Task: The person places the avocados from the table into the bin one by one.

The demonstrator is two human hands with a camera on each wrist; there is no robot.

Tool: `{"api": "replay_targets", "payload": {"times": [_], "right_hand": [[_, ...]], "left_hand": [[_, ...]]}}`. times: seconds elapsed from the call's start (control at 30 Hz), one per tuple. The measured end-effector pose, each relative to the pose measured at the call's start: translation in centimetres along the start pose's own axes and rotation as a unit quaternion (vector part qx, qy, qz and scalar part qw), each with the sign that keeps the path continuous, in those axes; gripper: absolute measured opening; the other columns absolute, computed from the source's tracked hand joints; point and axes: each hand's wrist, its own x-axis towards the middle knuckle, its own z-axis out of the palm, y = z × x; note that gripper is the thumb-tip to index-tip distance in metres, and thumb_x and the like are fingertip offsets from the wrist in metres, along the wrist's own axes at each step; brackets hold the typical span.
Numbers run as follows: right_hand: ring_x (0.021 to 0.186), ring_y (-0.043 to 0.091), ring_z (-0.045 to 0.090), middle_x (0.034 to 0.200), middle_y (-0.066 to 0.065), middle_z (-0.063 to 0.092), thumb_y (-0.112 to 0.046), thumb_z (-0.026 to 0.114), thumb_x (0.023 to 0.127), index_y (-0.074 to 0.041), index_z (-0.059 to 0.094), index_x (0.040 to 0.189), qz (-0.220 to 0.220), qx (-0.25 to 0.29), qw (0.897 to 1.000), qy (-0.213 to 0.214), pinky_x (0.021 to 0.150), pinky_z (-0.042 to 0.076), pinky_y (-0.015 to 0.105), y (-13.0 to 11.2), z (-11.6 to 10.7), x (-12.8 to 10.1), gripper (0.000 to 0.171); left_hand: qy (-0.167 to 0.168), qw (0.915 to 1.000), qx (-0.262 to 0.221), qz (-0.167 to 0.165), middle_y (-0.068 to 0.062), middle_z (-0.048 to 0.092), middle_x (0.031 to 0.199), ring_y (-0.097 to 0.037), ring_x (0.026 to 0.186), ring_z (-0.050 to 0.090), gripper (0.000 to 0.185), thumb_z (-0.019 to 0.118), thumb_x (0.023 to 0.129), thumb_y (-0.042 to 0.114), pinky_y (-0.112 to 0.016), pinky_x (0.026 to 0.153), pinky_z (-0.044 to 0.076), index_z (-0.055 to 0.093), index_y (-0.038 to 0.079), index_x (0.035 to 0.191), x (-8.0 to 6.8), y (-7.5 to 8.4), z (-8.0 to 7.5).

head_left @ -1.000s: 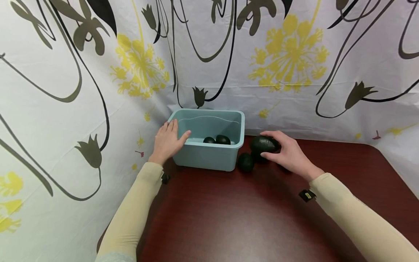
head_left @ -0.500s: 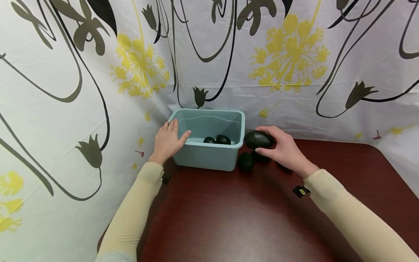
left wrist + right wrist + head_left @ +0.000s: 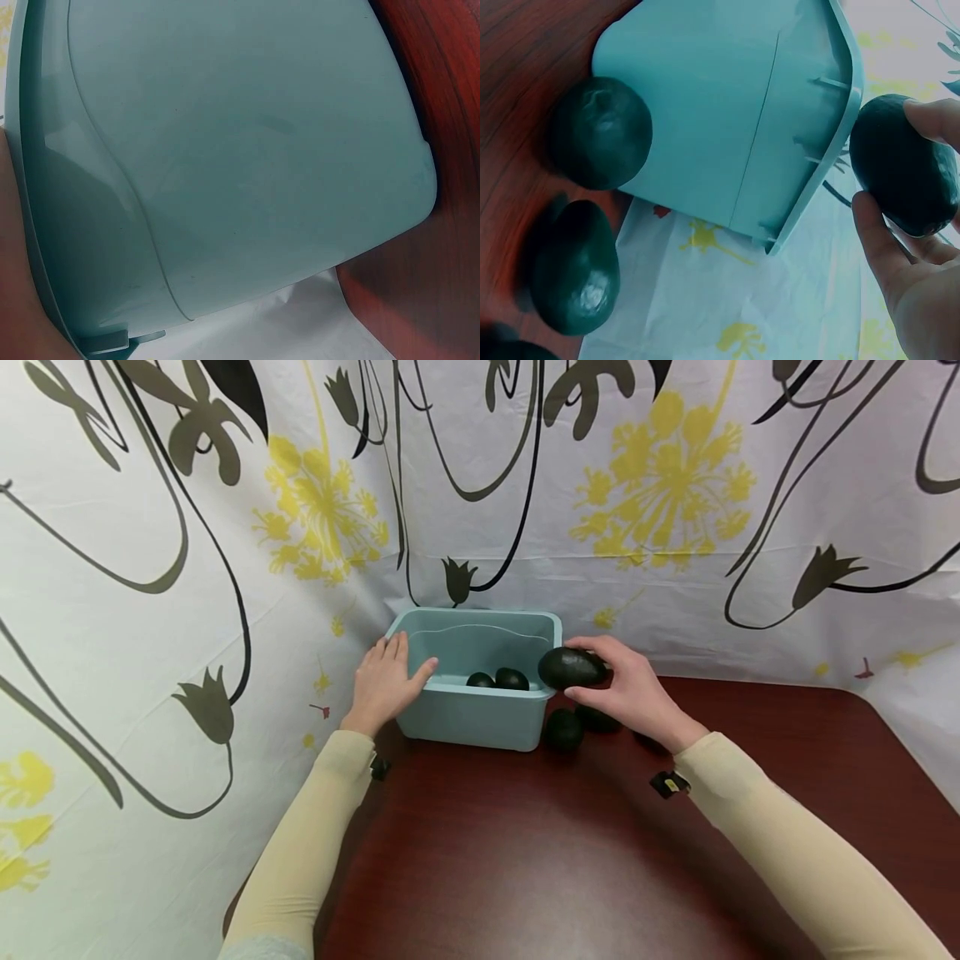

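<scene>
Head view, right hand (image 3: 633, 693) fingers gripping one avocado (image 3: 572, 667), two in bin (image 3: 480, 714), left hand (image 3: 384, 683) fingers flat.

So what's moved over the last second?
The right hand, gripping a dark green avocado, carried it up and left from the table to the right rim of the light blue plastic bin. The left hand stayed on the bin's left edge; the avocados in the bin and on the table did not move.

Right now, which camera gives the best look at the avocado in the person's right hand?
The right wrist view: the held avocado fills the frame beside the bin rim, with the right hand pinching it. The head view shows it small. The left wrist view shows only the bin wall.
</scene>
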Motion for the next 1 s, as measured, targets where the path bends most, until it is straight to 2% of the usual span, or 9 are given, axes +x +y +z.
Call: {"api": "replay_targets", "payload": {"times": [0.23, 0.43, 0.67, 1.0], "right_hand": [[0.111, 0.011, 0.056, 0.136, -0.015, 0.052, -0.042, 0.081, 0.086, -0.043, 0.052, 0.142, 0.004, 0.012, 1.000, -0.012, 0.085, 0.052, 0.040, -0.2, 1.2, 1.8, 0.063], [0.112, 0.013, 0.056, 0.141, -0.014, 0.050, -0.043, 0.080, 0.087, -0.041, 0.051, 0.144, 0.016, 0.029, 0.999, -0.024, 0.086, 0.051, 0.042, -0.1, 2.3, 3.6, 0.064], [0.132, 0.014, 0.046, 0.143, -0.016, 0.048, -0.047, 0.079, 0.086, -0.046, 0.051, 0.141, 0.024, 0.024, 0.999, -0.040, 0.099, 0.046, 0.048, 0.0, 3.5, 4.7, 0.062], [0.126, 0.013, 0.050, 0.143, -0.014, 0.048, -0.033, 0.080, 0.089, -0.039, 0.052, 0.143, 0.002, -0.002, 0.998, -0.059, 0.099, 0.048, 0.046, 0.1, 4.8, 6.4, 0.062]], "left_hand": [[-0.001, 1.0000, 0.001, -0.001, -0.019, 0.029, 0.161, -0.038, 0.150, 0.021, 0.106, 0.018, 0.092, 0.083, -0.050, 0.121, 0.017, 0.022, 0.001, 0.160, -0.1, -0.1, 0.1], [0.000, 1.0000, 0.003, 0.001, -0.019, 0.029, 0.162, -0.038, 0.150, 0.020, 0.106, 0.018, 0.092, 0.083, -0.050, 0.121, 0.017, 0.021, 0.002, 0.160, 0.0, -0.2, 0.1], [-0.006, 1.0000, 0.002, 0.002, -0.018, 0.027, 0.162, -0.037, 0.150, 0.020, 0.106, 0.018, 0.092, 0.083, -0.050, 0.121, 0.016, 0.020, 0.002, 0.160, 0.0, -0.2, 0.2], [-0.007, 1.0000, 0.003, 0.005, -0.020, 0.028, 0.161, -0.039, 0.149, 0.021, 0.106, 0.019, 0.092, 0.082, -0.050, 0.121, 0.018, 0.021, 0.001, 0.160, 0.0, -0.1, -0.2]]}}
